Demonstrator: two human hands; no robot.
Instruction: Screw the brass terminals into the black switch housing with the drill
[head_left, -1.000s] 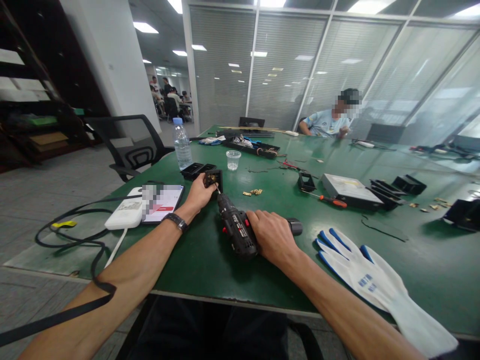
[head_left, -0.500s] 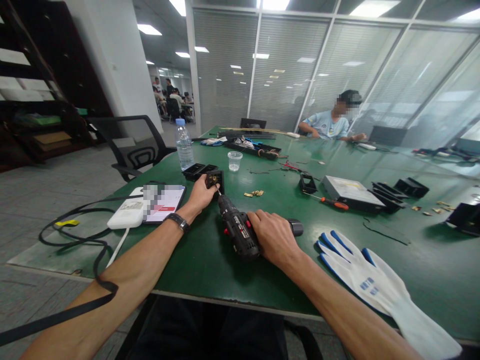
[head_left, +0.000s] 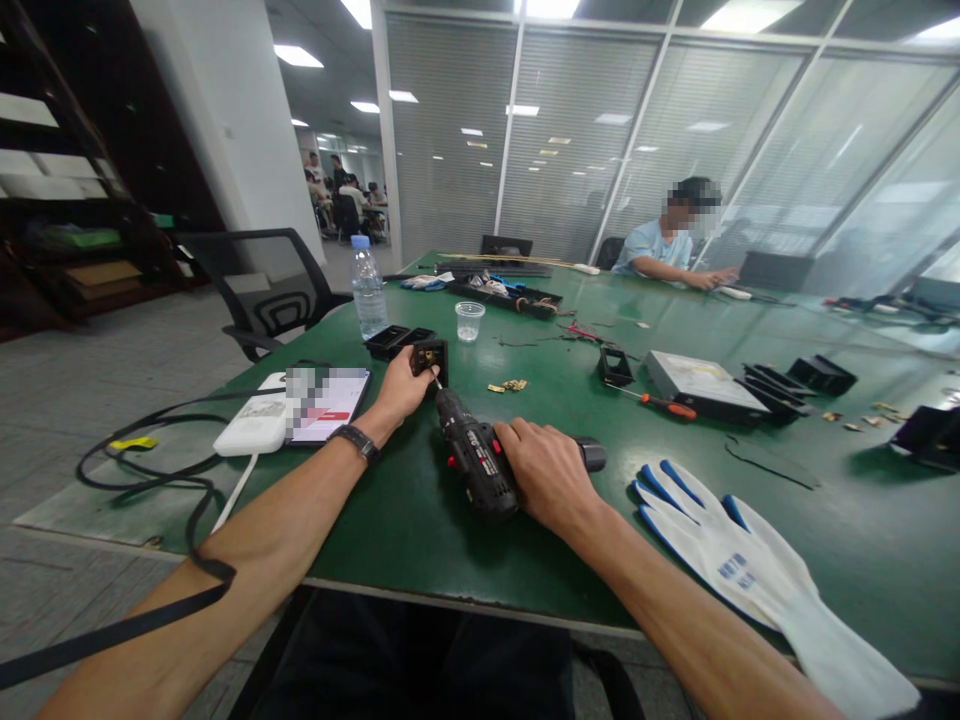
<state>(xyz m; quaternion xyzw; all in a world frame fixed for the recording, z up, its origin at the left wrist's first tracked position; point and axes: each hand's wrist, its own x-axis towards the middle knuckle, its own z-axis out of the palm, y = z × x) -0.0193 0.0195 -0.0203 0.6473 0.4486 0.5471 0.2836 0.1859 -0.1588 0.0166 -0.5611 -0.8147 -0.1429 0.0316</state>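
Observation:
My left hand (head_left: 403,384) is closed around a small black box-like part (head_left: 433,354) with brass-coloured pieces inside, held up off the table. My right hand (head_left: 546,468) grips the handle of a black and red cordless drill (head_left: 480,460), which lies on its side in the hand. The drill's bit points away from me and reaches the open face of the black part, close to my left thumb. Whether the tip sits in a screw is too small to tell. Several brass pieces (head_left: 513,386) lie on the table to the right of the black part.
On the green table (head_left: 420,545) are a water bottle (head_left: 368,290), a plastic cup (head_left: 469,322), a phone (head_left: 330,405), a white power bank (head_left: 253,418), a screwdriver (head_left: 667,406), a metal box (head_left: 705,385) and a white glove (head_left: 750,565). A person (head_left: 664,245) sits across.
My hands, the drill and the black part stay practically in place. Across the table, the other person has shifted and brought an arm across to the right.

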